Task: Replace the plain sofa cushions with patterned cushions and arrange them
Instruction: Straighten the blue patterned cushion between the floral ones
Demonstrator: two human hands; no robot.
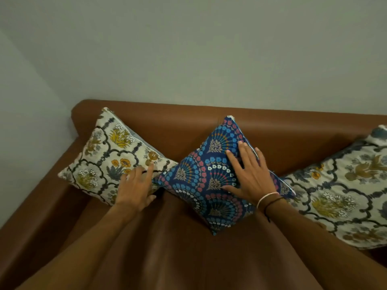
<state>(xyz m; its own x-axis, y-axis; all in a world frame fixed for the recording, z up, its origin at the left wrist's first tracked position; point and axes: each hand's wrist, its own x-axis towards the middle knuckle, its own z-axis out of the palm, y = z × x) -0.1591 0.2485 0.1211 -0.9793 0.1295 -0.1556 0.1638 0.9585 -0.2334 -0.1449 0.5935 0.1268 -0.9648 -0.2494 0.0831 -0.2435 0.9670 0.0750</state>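
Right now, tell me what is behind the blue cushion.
Behind the blue cushion, propped on one corner, the brown sofa backrest shows above and beside it. The right hand lies flat on its front. Whatever lies directly behind the cushion is covered.

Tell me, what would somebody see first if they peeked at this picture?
Probably the blue cushion with pink and blue flowers, standing on its corner like a diamond in the middle of the brown sofa. The right hand lies flat on it, and the left hand touches the cream flowery cushion beside it at the sofa's left end. Another cream flowery cushion sits on the right.
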